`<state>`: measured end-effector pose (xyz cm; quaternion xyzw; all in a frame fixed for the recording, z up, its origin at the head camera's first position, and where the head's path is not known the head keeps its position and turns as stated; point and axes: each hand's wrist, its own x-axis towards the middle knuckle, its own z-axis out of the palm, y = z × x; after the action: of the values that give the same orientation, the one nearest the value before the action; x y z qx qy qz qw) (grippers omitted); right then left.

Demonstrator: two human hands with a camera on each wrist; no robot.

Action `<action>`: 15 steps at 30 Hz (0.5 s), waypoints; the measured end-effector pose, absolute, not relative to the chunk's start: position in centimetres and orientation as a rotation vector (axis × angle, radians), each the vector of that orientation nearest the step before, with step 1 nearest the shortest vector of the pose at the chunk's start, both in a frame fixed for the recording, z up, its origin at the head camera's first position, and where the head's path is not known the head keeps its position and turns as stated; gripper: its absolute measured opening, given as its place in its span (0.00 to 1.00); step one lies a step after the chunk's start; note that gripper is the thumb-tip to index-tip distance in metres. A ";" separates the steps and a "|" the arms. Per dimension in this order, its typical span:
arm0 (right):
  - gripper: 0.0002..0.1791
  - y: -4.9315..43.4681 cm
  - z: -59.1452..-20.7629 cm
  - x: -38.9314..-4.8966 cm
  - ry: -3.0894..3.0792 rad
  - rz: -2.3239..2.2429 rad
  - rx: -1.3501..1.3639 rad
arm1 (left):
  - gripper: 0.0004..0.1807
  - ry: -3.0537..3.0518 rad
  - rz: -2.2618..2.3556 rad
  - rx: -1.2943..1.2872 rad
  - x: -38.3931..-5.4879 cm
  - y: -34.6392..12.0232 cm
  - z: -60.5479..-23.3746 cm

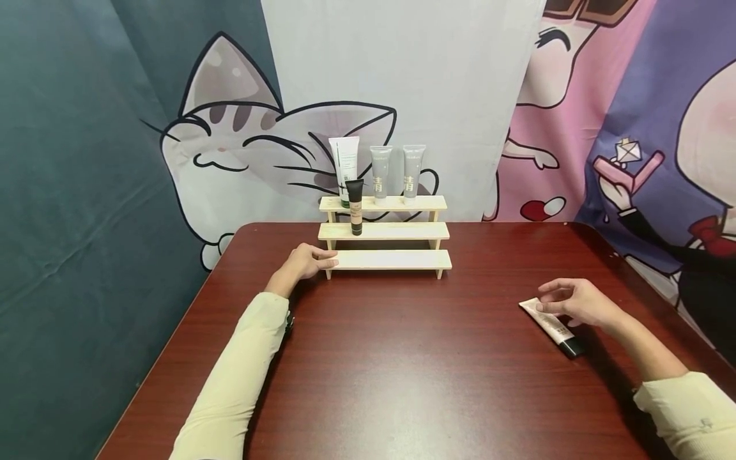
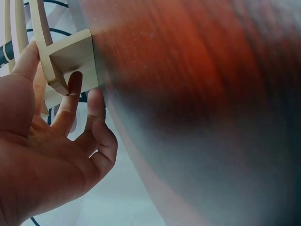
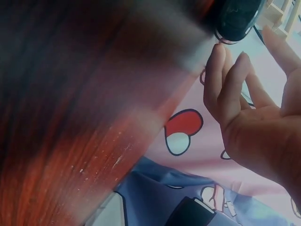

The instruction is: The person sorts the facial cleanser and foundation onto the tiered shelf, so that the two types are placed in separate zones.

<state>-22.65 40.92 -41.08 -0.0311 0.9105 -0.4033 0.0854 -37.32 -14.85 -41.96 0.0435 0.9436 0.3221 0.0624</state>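
At its lowest step's left end, the three-tier wooden display rack (image 1: 397, 259) is pinched by my left hand (image 1: 305, 260). The left wrist view shows the thumb (image 2: 29, 61) on the step's upper face and a finger (image 2: 70, 101) under it. My right hand (image 1: 581, 301) hovers over a pale pinkish tube (image 1: 549, 321) with a black cap (image 1: 571, 347), lying slantwise on the table. In the right wrist view the thumb and fingers stand apart close to the black cap (image 3: 240, 19); whether they touch the tube I cannot tell.
On the rack's top tier stand a white tube (image 1: 346, 163) and two grey translucent tubes (image 1: 380, 172). A beige tube with a black top (image 1: 356, 207) stands on the middle tier's left. The reddish-brown table (image 1: 402, 370) backs onto a cartoon-printed cloth (image 1: 402, 64).
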 end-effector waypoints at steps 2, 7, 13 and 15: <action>0.31 40.9 -41.2 -22.7 2.694 -1.191 -0.084 | 0.20 2.855 0.973 0.134 -37.3 -14.9 -42.0; 0.29 40.7 -41.6 -22.8 2.653 -1.166 -0.104 | 0.20 2.862 0.961 0.137 -37.1 -14.9 -41.9; 0.27 40.3 -41.7 -23.0 2.666 -1.161 -0.178 | 0.20 2.859 0.976 0.127 -37.1 -14.8 -41.8; 0.27 40.2 -41.7 -22.9 2.667 -1.169 -0.196 | 0.20 2.860 0.978 0.127 -37.1 -14.8 -41.8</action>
<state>-22.95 40.23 -41.68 -0.0669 0.9081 -0.3981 0.1111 -37.11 -14.79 -41.76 0.0419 0.9437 0.3228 0.0584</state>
